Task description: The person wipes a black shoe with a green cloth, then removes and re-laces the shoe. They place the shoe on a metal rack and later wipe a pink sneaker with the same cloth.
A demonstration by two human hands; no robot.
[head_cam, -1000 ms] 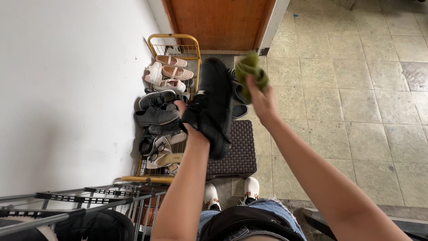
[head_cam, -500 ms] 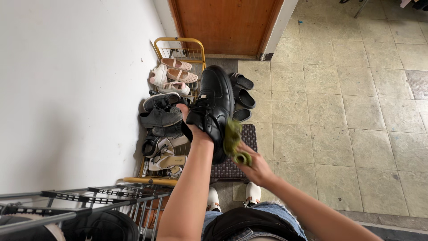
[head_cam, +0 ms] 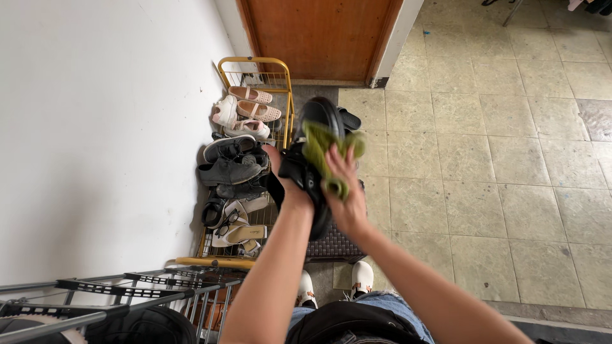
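My left hand (head_cam: 285, 179) grips a black leather shoe (head_cam: 317, 114) from underneath and holds it up in front of me, toe pointing away. Against the top of that shoe my right hand (head_cam: 344, 191) presses a crumpled green cloth (head_cam: 323, 148), which covers much of the upper. Only the toe and part of the heel show around the cloth and hands.
A yellow wire shoe rack (head_cam: 285, 95) along the white wall (head_cam: 95, 127) holds several shoes and sandals. Dark slippers (head_cam: 349, 119) lie on the tiled floor, a dark woven mat (head_cam: 341, 245) below them. A wooden door (head_cam: 319, 35) stands ahead; a metal drying rack (head_cam: 115, 290) is at lower left.
My right hand with the green cloth swung from beyond the shoe's toe down to its heel side, then up onto the shoe's upper. The shoe stayed held, tilting slightly.
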